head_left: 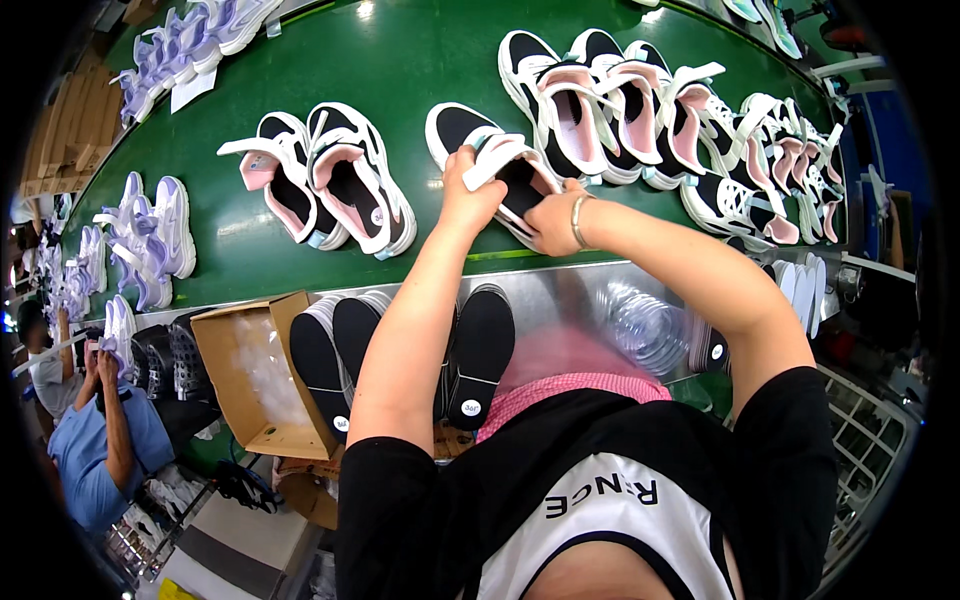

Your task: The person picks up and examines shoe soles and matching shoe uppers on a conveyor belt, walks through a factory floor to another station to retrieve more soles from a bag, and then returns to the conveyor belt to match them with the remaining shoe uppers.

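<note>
One head-worn fisheye view, steeply downward and close over the green conveyor belt (pixel 400 60).

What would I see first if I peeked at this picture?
First, two hands, the left hand and right hand, holding a black and white shoe on a long green belt. More black, white and pink shoes crowd the belt's right side, and purple shoes sit at its left edge. Below the belt, black insoles stand beside an open cardboard box.

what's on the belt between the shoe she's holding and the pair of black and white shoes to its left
Nothing: in the head view, bare green belt separates the shoe, held by both the left hand and right hand, from the pair.
</note>
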The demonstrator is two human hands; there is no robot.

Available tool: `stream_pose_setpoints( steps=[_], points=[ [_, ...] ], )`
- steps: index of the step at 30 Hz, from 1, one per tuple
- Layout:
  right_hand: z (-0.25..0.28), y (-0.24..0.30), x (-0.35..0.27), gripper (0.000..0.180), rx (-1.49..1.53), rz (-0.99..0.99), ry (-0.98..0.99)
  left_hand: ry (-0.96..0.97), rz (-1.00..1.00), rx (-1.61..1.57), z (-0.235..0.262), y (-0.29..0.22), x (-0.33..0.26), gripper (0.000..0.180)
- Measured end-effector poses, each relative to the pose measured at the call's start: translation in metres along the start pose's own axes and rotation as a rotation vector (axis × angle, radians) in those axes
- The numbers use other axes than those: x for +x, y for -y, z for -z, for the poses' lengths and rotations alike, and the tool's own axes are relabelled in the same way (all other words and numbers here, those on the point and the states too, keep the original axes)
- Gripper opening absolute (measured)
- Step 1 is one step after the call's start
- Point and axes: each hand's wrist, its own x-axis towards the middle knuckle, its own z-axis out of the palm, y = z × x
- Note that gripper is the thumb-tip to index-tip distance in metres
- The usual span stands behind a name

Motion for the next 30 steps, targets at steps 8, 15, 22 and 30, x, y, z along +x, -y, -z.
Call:
stream_pose_setpoints(
  steps=[8, 15, 22, 30],
  points=[
    [-0.027, -0.007, 0.044, 0.031, 0.001, -0.012, -0.706, -0.017, -0.013, 0.065, -0.002, -0.016, -0.01, 0.044],
    [-0.018, 0.006, 0.047, 0.031, 0.049, -0.12, -0.481, 0.009, -0.024, 0.074, -0.001, -0.008, -0.008, 0.049],
    [-0.009, 0.0, 0.037, 0.028, 0.005, -0.068, -0.565, 0.008, -0.046, 0.143, -0.002, -0.011, -0.008, 0.052],
    [-0.019, -0.01, -0.016, 0.03, -0.205, 0.134, -0.184, -0.044, -0.078, 0.048, -0.004, 0.002, -0.004, 0.047]
  ],
)
